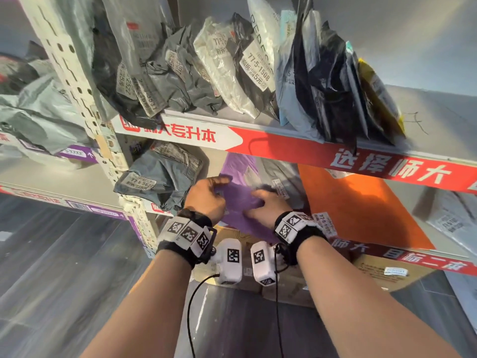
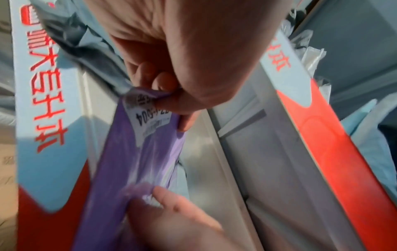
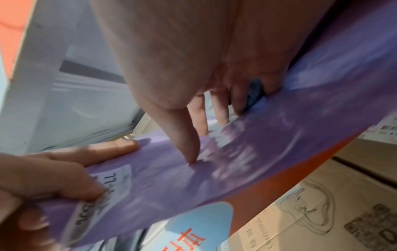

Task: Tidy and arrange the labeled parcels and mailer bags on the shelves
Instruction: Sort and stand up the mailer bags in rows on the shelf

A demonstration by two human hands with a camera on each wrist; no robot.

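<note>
The shelving (image 1: 309,148) was pale metal with red-and-white printed strips along its edges; its upper level carried a leaning row of crinkled grey, black and clear bags (image 1: 232,68), each with a white label. On the lower shelf (image 1: 413,257) a big orange mailer (image 1: 361,208) stood flat and smooth beside the purple mailer (image 1: 240,202), with a lumpy grey bag (image 1: 160,177) just to the left. The purple mailer was thin, glossy film, limp and creased, and sat at the front of that lower shelf between both hands. The left hand (image 1: 206,197) pinched its labelled corner between thumb and fingers; the right hand (image 1: 268,205) pressed spread, fairly straight fingers on its face, gripping nothing. The risk, as I judged it, was slippage: slick film held by one corner could fold, sag over the shelf lip and slide off, or drag the neighbouring grey bag out with it. The small white label (image 2: 146,117) could also crumple under the thumb and become unreadable.
</note>
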